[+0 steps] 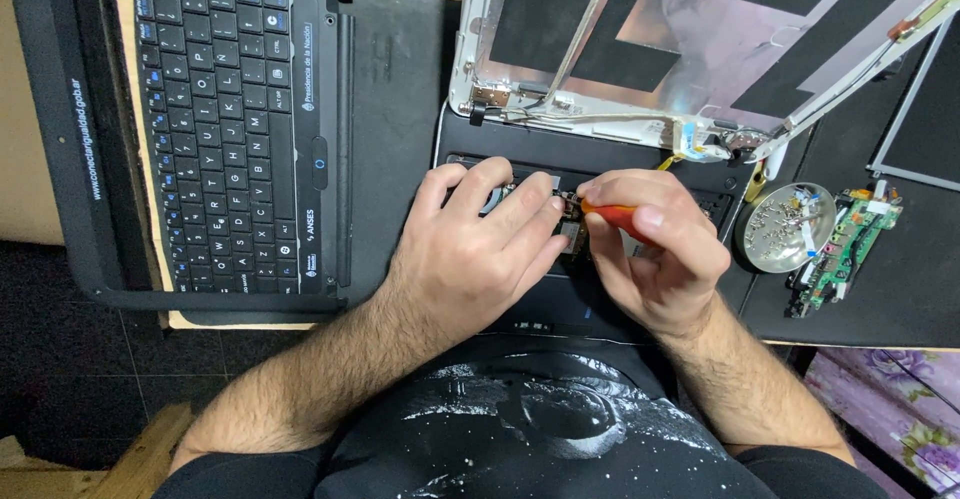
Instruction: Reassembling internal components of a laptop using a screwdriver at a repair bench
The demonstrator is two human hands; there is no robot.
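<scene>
Fingers [600, 221] gripping orange screwdriver [615, 218], opened laptop [600, 304]

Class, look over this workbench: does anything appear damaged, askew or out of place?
Yes. The laptop lid lies stripped, its screen gone and a metal bracket slanting loose across it. A bare green circuit board lies beside the small round dish.

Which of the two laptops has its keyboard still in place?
The black laptop at far left; its keys all show. The opened laptop beneath both hands has none visible.
</scene>
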